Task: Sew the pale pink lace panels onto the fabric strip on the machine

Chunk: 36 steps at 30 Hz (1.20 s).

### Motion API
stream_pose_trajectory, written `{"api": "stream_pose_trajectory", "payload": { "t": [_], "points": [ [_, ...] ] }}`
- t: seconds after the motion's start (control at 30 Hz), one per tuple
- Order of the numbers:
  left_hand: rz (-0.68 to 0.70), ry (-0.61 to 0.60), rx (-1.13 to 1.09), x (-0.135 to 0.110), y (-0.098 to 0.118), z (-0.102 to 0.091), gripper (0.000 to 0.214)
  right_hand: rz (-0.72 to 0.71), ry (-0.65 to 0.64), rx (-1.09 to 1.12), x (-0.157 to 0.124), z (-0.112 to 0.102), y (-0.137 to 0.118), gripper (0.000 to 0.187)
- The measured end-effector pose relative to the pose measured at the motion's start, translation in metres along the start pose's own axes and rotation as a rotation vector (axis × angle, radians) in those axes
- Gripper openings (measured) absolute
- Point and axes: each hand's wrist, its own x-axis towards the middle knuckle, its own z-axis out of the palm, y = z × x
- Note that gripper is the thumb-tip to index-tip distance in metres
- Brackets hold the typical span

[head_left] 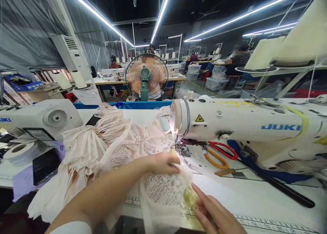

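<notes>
A pale pink lace bra (163, 189) lies across the sewing machine bed, its upper part running under the lit needle area (176, 142). My left hand (163, 162) is closed on the lace edge just in front of the presser foot. To the right, my right hand (214, 210) has its fingers stretched out and apart, the index fingertip at the edge of the lace. Beside that fingertip, a yellowish translucent strip (189, 196) hangs down over the printed ruler (250, 220). The white machine head (240, 120) stands over the work from the right.
Bunched pale garments (84, 149) pile up on the left. Red-handled scissors (224, 149), an orange-handled tool (217, 161) and a black rod (286, 188) lie right of the needle. A black phone (46, 164) and tape roll (21, 154) sit far left; a fan (145, 74) stands ahead.
</notes>
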Motion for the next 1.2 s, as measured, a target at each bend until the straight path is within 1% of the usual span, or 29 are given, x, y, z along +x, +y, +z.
{"api": "stream_pose_trajectory", "payload": {
  "t": [0.07,0.13,0.2,0.27,0.33,0.4,0.47,0.5,0.53,0.6,0.67,0.73,0.87,1.07,1.2],
  "points": [
    [-0.085,0.156,-0.098,0.005,-0.008,-0.003,0.017,0.017,-0.053,0.057,0.010,0.006,-0.007,0.053],
    [-0.154,0.273,-0.074,0.009,-0.013,0.000,0.016,0.064,-0.066,0.092,0.023,0.012,-0.010,0.043],
    [-0.203,0.338,-0.009,0.013,-0.016,0.005,0.012,0.150,-0.023,0.103,0.036,0.015,-0.010,0.032],
    [-0.252,0.392,0.069,0.014,-0.016,0.010,0.008,0.254,-0.010,0.087,0.047,0.014,-0.008,0.035],
    [-0.280,0.436,0.146,0.013,-0.015,0.016,0.014,0.344,-0.075,0.048,0.054,0.011,-0.007,0.039],
    [-0.219,0.467,0.346,0.011,-0.012,0.020,0.029,0.409,-0.169,0.017,0.057,0.009,-0.007,0.038],
    [-0.092,0.491,0.583,0.010,-0.011,0.023,0.039,0.452,-0.225,0.010,0.057,0.008,-0.007,0.035],
    [-0.018,0.500,0.688,0.010,-0.011,0.024,0.038,0.466,-0.241,0.011,0.057,0.009,-0.008,0.034],
    [0.054,0.510,0.767,0.010,-0.012,0.025,0.033,0.478,-0.253,0.014,0.056,0.009,-0.008,0.033],
    [0.177,0.509,0.845,0.013,-0.016,0.026,0.020,0.492,-0.266,0.021,0.056,0.011,-0.007,0.033],
    [0.275,0.484,0.903,0.015,-0.022,0.025,0.025,0.496,-0.278,0.020,0.056,0.011,-0.006,0.035],
    [0.300,0.450,0.892,0.017,-0.027,0.023,0.026,0.495,-0.287,0.018,0.057,0.011,-0.005,0.036],
    [0.231,0.403,0.820,0.019,-0.032,0.018,0.016,0.477,-0.297,0.050,0.060,0.010,-0.002,0.035],
    [0.114,0.328,0.738,0.026,-0.026,0.009,0.021,0.483,-0.282,0.072,0.065,0.009,0.004,0.030],
    [0.096,0.312,0.707,0.028,-0.025,0.006,0.024,0.496,-0.288,0.089,0.066,0.007,0.004,0.030]
  ]
}}
